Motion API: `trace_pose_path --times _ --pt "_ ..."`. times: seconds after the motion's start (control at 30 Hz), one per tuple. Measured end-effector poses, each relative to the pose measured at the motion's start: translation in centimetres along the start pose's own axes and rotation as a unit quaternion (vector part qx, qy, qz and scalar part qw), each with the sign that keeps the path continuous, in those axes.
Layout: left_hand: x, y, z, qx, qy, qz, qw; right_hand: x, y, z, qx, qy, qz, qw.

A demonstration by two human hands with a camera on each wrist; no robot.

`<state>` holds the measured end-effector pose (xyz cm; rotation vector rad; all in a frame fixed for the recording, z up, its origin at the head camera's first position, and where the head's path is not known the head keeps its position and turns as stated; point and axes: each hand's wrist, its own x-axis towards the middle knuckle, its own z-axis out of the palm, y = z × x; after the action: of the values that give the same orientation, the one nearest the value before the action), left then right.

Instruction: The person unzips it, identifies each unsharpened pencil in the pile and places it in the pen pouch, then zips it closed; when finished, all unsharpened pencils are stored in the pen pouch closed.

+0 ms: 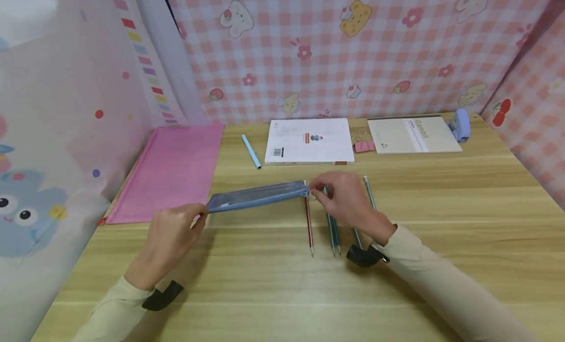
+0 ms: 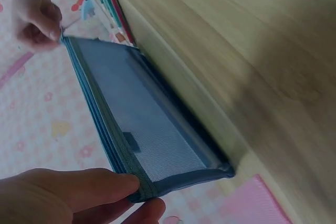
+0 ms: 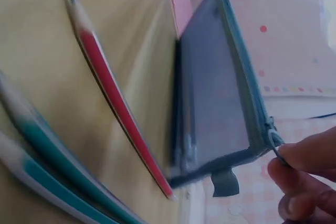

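Observation:
A blue mesh zipper pouch (image 1: 258, 196) stands on its long edge above the wooden table, stretched between both hands. My left hand (image 1: 174, 236) pinches its left top corner between thumb and fingers. At the other end, my right hand (image 1: 346, 197) pinches the zipper pull (image 3: 275, 142) between thumb and finger. The zipper runs along the top edge and looks closed in the right wrist view. A red pencil (image 1: 308, 229) lies by the pouch's right end. Green pencils (image 1: 333, 234) lie beneath my right hand, partly hidden by it, and another pencil (image 1: 370, 192) shows beyond it.
A pink folder (image 1: 172, 170) lies at the left. Along the back are a light blue pen (image 1: 251, 151), a white book (image 1: 309, 141), a pink binder clip (image 1: 364, 146), a beige notebook (image 1: 412, 134) and a purple stapler-like object (image 1: 461, 126). Patterned cloth walls stand behind and beside the table.

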<state>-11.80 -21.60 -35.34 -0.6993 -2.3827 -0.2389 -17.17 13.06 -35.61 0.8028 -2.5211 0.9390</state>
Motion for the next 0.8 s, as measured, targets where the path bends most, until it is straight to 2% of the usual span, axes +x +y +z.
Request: trace_pose_path --times 0.17,0.3,0.47,0.63,0.8 --pt "-0.6 -0.7 0.4 0.001 -0.01 0.011 0.9999 -1.4 -0.5 0.7 0.041 -0.062 0.045 0.996" --pt "-1.2 -1.0 0.7 0.011 -0.019 0.027 0.9994 -2.3 -0.9 1.3 0.058 -0.099 0.064 0.991" --pt "-1.4 -1.1 0.8 0.004 -0.077 0.01 0.997 -2.7 -1.2 2.0 0.064 -0.135 0.067 0.986" --pt "-1.5 -1.0 1.1 -0.011 -0.144 -0.016 0.9894 -2.9 -1.3 2.6 0.058 -0.159 0.063 0.984" --pt "-1.6 -0.7 1.1 0.002 -0.179 -0.039 0.9831 -3.3 -1.5 2.8 0.052 -0.178 0.047 0.982"
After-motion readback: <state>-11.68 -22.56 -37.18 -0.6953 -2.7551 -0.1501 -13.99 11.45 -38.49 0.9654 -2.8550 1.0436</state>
